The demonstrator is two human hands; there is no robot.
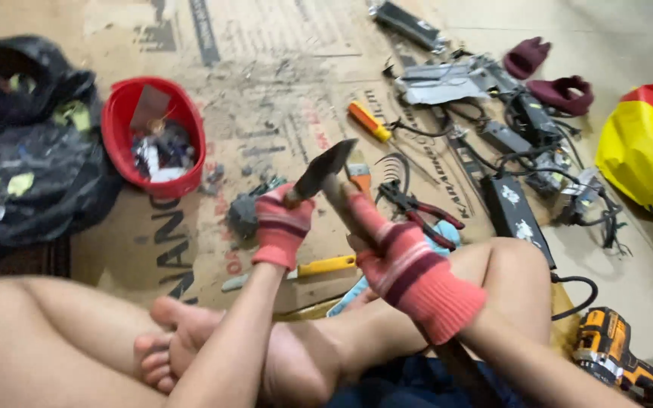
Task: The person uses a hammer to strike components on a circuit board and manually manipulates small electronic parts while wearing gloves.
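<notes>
While both gloved hands' fingers clamp it, the hammer slants, head up-left, handle toward the lap.

Flattened cardboard sheet as the work floor

Left of the orange-handled screwdriver lies a red bowl of scraps; right of it, black power adapters; below it, red-handled pliers.

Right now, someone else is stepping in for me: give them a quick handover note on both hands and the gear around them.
Left hand: gloved, at the hammer head, just above a dark part on the cardboard.
Right hand: gloved, shut on the hammer's handle.
Nearby: pliers, screwdriver, red bowl of scraps, power supplies, drill.
Done: scraps in the bowl. Left: the dark part and supplies look intact.
</notes>
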